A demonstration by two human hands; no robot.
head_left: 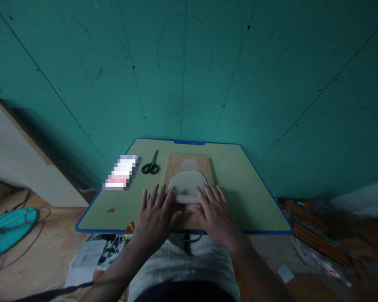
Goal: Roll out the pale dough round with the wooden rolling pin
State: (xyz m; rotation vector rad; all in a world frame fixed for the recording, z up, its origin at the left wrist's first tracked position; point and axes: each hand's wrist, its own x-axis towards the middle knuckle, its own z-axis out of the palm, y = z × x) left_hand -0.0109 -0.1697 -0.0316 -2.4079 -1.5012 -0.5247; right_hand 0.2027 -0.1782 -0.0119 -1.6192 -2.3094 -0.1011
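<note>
A flat, rounded sheet of pale dough or clay (189, 181) lies on a wooden board (189, 160). Across its near edge runs a pale cylinder (187, 199) that looks like a rolling pin, its ends hidden under my hands. My left hand (157, 212) is palm down at the cylinder's left end, fingers stretched out and apart. On the other end rests my right hand (214, 209), also palm down with fingers spread. Neither hand is wrapped around anything.
The board sits on a pale green table (248, 197) with a blue rim. Black-handled scissors (150, 167) and a blurred-out rectangular item (121, 173) lie to the left. Small orange-brown scraps (111, 210) are near the front left. A green wall (189, 84) rises behind.
</note>
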